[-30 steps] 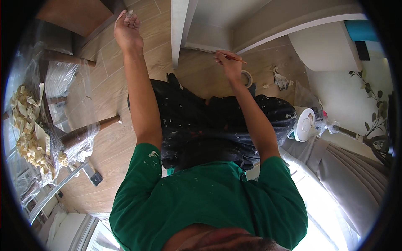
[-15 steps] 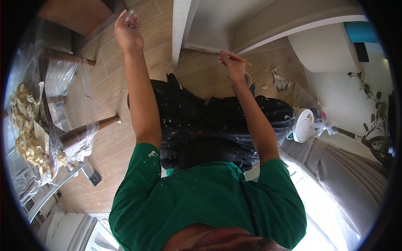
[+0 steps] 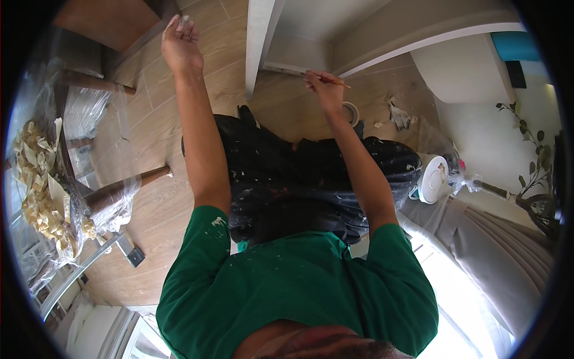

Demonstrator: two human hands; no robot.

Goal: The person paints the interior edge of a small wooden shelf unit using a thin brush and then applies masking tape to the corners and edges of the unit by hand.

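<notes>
In my right hand (image 3: 326, 90) a thin paintbrush (image 3: 338, 82) is pinched, its reddish handle pointing right and its front end pointing left along the base of a pale recess (image 3: 299, 54). The brush tip is too small to make out against the recess's lower edge. My left hand (image 3: 183, 49) is raised at the upper left, left of the upright white panel (image 3: 260, 42). Its fingers are curled, with something small and whitish at the fingertips that I cannot identify. A roll of tape (image 3: 355, 113) is on the floor, just below my right hand.
Crumpled scraps (image 3: 402, 115) lie on the wood floor to the right. By my right knee is a white lidded bucket (image 3: 433, 179). At left, plastic-wrapped furniture (image 3: 89, 119) carries a heap of torn tape (image 3: 45, 185). A grey curtain (image 3: 496, 251) is at lower right.
My right hand has shifted slightly left with the paintbrush, showing more of the tape roll. My left hand has moved very slightly to the left.
</notes>
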